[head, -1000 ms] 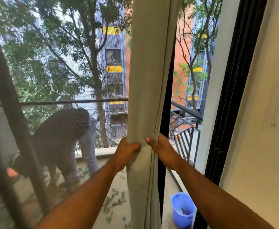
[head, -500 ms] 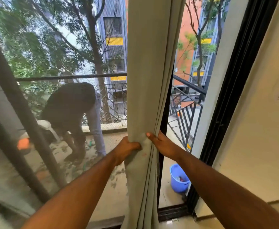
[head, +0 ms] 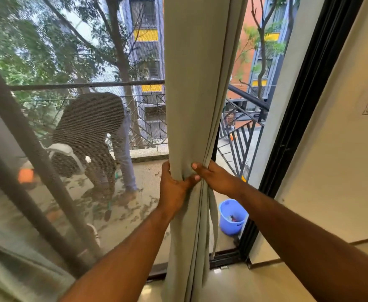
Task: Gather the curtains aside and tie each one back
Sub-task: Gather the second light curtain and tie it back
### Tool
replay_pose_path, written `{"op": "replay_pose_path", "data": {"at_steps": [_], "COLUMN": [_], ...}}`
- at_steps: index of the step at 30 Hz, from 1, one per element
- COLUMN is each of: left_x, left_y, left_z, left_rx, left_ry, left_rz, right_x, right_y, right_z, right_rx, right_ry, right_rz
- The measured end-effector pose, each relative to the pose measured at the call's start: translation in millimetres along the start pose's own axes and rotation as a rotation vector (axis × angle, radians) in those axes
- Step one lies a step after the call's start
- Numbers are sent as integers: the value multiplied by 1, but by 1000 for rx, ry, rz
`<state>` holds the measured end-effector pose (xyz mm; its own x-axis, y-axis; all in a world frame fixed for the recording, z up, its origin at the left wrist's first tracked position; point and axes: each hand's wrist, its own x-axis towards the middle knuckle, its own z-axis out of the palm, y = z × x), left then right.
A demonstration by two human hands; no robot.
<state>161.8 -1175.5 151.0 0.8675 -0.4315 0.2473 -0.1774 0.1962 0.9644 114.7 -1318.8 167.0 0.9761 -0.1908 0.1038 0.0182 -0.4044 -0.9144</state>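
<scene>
A pale grey-green curtain (head: 197, 88) hangs in a gathered column down the middle of the view, in front of a balcony door. My left hand (head: 174, 188) wraps its left side at waist height, thumb pressed across the front folds. My right hand (head: 214, 178) grips the right side at the same height, fingers over the folds. Between the two hands the cloth is pinched into a narrow bunch. A thin strip of the same cloth (head: 214, 219) hangs down just under my right hand. A second curtain's edge (head: 8, 271) shows at the lower left.
A mesh screen with dark diagonal bars (head: 26, 136) covers the left. Behind it a person (head: 91, 136) bends over on the balcony. A blue bucket (head: 233, 216) stands outside by the black door frame (head: 305, 101). A cream wall (head: 342, 149) is to the right.
My hands have drawn closer together, squeezing the curtain into a tighter bunch. The camera has tilted down, so the floor and door track now show.
</scene>
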Motion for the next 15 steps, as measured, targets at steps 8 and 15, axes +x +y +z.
{"op": "replay_pose_path", "data": {"at_steps": [8,15], "left_x": [1,22], "left_y": [-1,3], "left_z": [-12,-46], "left_rx": [48,10], "left_ry": [-96,-250], "left_rz": [-81,-214], "right_x": [-24,-34], "right_y": [-4,39], "right_z": [-23,-39], "right_rx": [41,-467], "right_ry": [-299,-75], "right_rz": [174,207]}}
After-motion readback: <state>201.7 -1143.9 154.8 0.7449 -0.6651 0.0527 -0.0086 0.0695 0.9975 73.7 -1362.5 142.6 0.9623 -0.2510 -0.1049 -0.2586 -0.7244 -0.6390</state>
